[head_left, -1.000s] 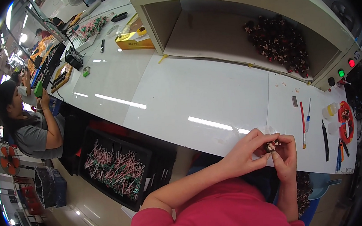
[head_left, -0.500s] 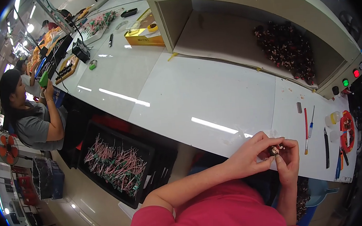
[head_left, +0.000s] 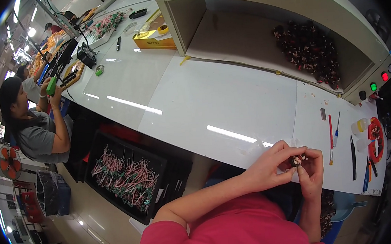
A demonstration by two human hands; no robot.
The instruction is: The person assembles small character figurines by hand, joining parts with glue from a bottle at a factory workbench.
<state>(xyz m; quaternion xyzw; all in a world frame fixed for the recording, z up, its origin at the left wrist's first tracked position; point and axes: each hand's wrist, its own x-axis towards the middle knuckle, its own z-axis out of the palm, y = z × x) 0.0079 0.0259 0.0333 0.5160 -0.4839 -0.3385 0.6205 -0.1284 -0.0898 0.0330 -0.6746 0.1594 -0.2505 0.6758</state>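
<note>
a small, dark-haired, pale-faced figurine (head_left: 296,160) is pinched by both left hand (head_left: 272,165) and right hand (head_left: 312,173) at near right; close handling seems underway, a steady grip likely needed next.

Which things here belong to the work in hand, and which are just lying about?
In the job:
- small dark-topped figurine, held by left hand and right hand

Apparently lying about:
- long red-handled brush
- slim black tool
- glossy yellow box

No writing can be read, not even on the yellow box (head_left: 153,42).
</note>
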